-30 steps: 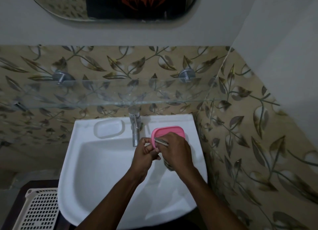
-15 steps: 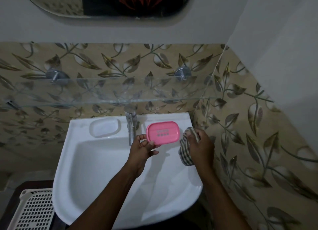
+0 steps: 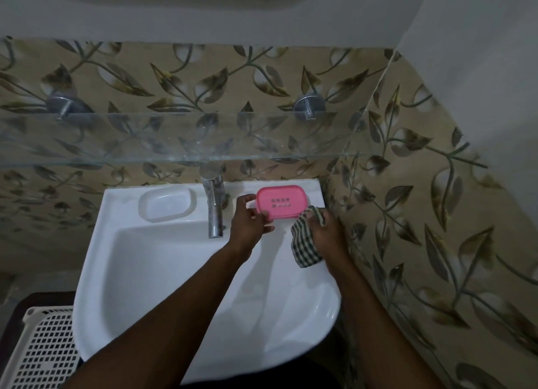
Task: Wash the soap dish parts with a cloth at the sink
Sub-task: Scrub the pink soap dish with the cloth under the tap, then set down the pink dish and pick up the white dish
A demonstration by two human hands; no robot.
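A pink soap dish part (image 3: 281,201) with two rows of small drain holes lies flat over the back right ledge of the white sink (image 3: 180,272). My left hand (image 3: 247,222) grips its left end with thumb and fingers. My right hand (image 3: 326,234) is closed on a bunched black-and-white checked cloth (image 3: 304,243), just right of and below the dish, near its right corner. Both forearms reach in over the basin.
A chrome tap (image 3: 214,205) stands at the back centre, left of my left hand. A moulded soap recess (image 3: 166,205) sits in the back left ledge. A glass shelf (image 3: 174,135) overhangs the sink. A tiled wall (image 3: 422,214) closes the right side. A white perforated basket (image 3: 40,351) stands low left.
The hands came apart from rubbing the dish together; the dish now lies face up toward the ledge in my left hand, and my right hand drew away rightward with the cloth.
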